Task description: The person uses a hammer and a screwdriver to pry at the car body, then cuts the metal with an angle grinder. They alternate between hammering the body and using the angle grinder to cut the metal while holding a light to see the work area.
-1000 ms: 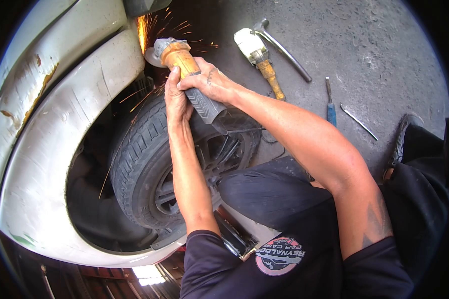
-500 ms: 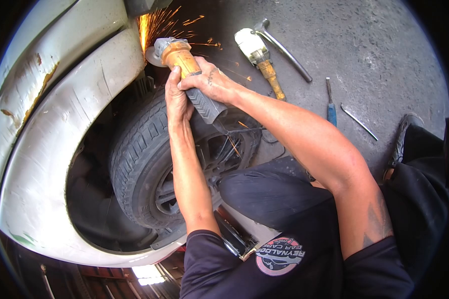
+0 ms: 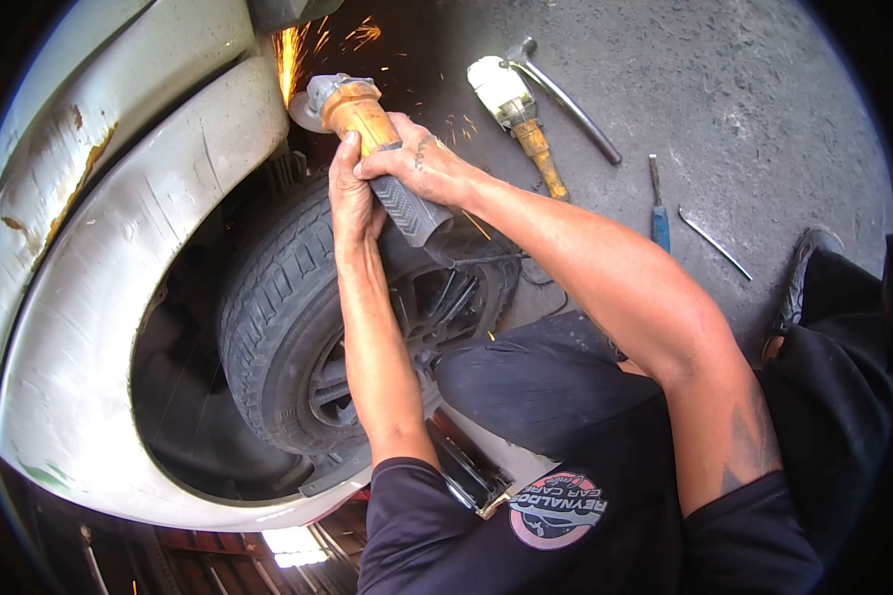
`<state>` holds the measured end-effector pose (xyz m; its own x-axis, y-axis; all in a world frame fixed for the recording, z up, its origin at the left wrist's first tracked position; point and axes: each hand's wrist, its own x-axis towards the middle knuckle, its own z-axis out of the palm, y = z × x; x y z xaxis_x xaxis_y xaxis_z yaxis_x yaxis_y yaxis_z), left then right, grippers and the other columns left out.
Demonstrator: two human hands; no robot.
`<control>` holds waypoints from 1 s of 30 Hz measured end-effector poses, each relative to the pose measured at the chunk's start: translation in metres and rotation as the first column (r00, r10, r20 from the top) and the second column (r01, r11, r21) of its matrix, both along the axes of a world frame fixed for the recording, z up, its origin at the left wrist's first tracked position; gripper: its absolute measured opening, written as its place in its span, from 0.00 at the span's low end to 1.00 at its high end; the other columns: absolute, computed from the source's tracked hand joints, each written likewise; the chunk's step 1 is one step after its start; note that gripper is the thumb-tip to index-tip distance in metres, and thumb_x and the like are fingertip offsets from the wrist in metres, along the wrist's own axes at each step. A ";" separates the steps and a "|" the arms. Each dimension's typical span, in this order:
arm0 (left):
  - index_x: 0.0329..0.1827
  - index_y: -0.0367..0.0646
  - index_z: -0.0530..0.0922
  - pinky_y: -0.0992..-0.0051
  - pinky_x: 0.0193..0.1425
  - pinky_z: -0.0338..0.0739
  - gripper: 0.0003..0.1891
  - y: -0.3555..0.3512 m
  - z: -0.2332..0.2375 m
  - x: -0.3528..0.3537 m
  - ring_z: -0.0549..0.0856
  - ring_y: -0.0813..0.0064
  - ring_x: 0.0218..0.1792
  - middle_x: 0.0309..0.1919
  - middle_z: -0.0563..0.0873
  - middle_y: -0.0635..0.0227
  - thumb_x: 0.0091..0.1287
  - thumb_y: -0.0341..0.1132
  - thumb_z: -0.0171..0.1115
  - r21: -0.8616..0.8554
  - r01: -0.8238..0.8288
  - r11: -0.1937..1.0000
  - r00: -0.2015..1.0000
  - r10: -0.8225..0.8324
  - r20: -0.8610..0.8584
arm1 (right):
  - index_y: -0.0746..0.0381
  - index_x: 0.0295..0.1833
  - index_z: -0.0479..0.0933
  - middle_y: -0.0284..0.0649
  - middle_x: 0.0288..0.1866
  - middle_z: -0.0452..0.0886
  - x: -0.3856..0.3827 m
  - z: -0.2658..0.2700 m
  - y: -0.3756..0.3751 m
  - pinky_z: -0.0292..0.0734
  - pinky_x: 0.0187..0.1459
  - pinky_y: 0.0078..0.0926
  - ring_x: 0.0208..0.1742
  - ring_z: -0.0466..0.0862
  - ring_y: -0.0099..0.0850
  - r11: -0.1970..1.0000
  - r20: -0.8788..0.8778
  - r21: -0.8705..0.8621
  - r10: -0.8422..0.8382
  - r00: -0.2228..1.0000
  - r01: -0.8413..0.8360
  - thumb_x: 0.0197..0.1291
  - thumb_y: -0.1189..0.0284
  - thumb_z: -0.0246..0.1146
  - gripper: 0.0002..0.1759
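Note:
Both of my hands are wrapped round a yellow and dark grey angle grinder [image 3: 367, 119]. My left hand [image 3: 352, 193] is closed on its left side, the thumb lying along the yellow body. My right hand [image 3: 422, 167] grips it from the right, just above the dark ribbed handle. At the far end, the disc [image 3: 308, 114] is beside the front edge of the silver fender [image 3: 89, 297]. Orange sparks [image 3: 290, 59] spray from there; the exact contact point is hidden.
Below my arms is a tyre [image 3: 268, 327] in the wheel arch. On the concrete floor to the right lie a yellow-handled tool with a white head [image 3: 531, 144], a metal bar [image 3: 571, 104], a blue-handled screwdriver [image 3: 659, 213] and a thin metal rod [image 3: 714, 243]. A cord [image 3: 486, 260] trails from the grinder.
The spark spray has changed shape, with fewer long streaks reaching right. My hands and the angle grinder stay in nearly the same place.

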<state>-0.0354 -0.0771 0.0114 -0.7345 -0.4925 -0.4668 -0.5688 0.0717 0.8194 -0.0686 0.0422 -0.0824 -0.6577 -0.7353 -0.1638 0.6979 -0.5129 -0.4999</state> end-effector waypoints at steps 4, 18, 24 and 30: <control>0.70 0.33 0.73 0.62 0.63 0.86 0.33 0.001 0.000 0.000 0.90 0.65 0.54 0.54 0.87 0.56 0.77 0.55 0.66 -0.003 -0.001 1.000 1.000 0.001 -0.008 | 0.72 0.69 0.71 0.53 0.58 0.83 0.001 0.000 -0.002 0.78 0.62 0.34 0.60 0.84 0.39 1.000 0.015 -0.016 -0.017 1.000 0.017 0.54 0.56 0.75 0.44; 0.70 0.34 0.74 0.61 0.64 0.85 0.32 0.002 0.000 -0.001 0.89 0.64 0.55 0.55 0.87 0.56 0.77 0.54 0.65 0.020 -0.014 1.000 1.000 0.014 -0.016 | 0.71 0.70 0.71 0.53 0.58 0.84 -0.003 0.004 0.003 0.78 0.62 0.34 0.61 0.84 0.39 0.999 0.014 0.034 -0.005 1.000 0.005 0.53 0.56 0.75 0.44; 0.70 0.35 0.74 0.61 0.64 0.85 0.32 -0.002 -0.003 0.001 0.89 0.64 0.54 0.55 0.87 0.56 0.77 0.54 0.65 0.028 -0.019 0.999 1.000 0.019 -0.008 | 0.72 0.69 0.71 0.53 0.57 0.83 -0.002 -0.002 -0.004 0.78 0.61 0.34 0.59 0.84 0.38 0.999 0.023 0.004 0.045 0.999 -0.045 0.53 0.56 0.75 0.44; 0.70 0.34 0.74 0.61 0.64 0.85 0.32 -0.002 -0.004 0.000 0.90 0.64 0.53 0.54 0.87 0.56 0.77 0.55 0.65 0.008 -0.016 1.000 1.000 0.016 0.000 | 0.72 0.69 0.72 0.53 0.57 0.83 -0.003 0.000 0.006 0.78 0.61 0.34 0.59 0.84 0.39 0.999 0.019 -0.001 0.032 0.999 -0.032 0.53 0.55 0.75 0.44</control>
<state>-0.0351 -0.0787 0.0079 -0.7267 -0.5003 -0.4708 -0.5697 0.0560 0.8199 -0.0716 0.0477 -0.0824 -0.6307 -0.7559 -0.1755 0.7231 -0.4905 -0.4863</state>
